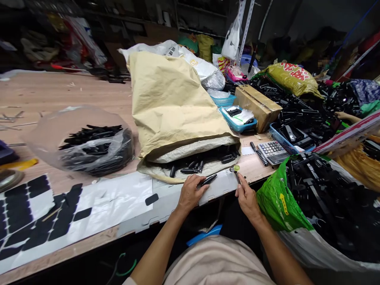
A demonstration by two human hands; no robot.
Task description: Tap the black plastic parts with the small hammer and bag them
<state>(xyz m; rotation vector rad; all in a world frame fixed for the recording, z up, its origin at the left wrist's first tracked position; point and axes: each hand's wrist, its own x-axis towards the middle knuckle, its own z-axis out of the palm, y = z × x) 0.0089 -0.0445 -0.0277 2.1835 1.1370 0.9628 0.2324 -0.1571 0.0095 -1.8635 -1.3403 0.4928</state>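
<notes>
My left hand (190, 194) rests on the table edge with its fingers closed round a slim black plastic part (208, 180). My right hand (246, 196) is closed on a thin dark tool (237, 175) whose tip meets a small green roll (236, 168). Just beyond both hands lies a tan paper sack (169, 103), its open mouth spilling several black plastic parts (196, 164). A white sheet carrying black adhesive pads (44, 213) covers the near left of the table.
A clear bag of black parts (95, 146) sits left. A green bag of black parts (320, 198) stands at my right. A calculator (273, 151), blue baskets (237, 118), a cardboard box (258, 105) and a heap of black parts (305, 114) lie beyond.
</notes>
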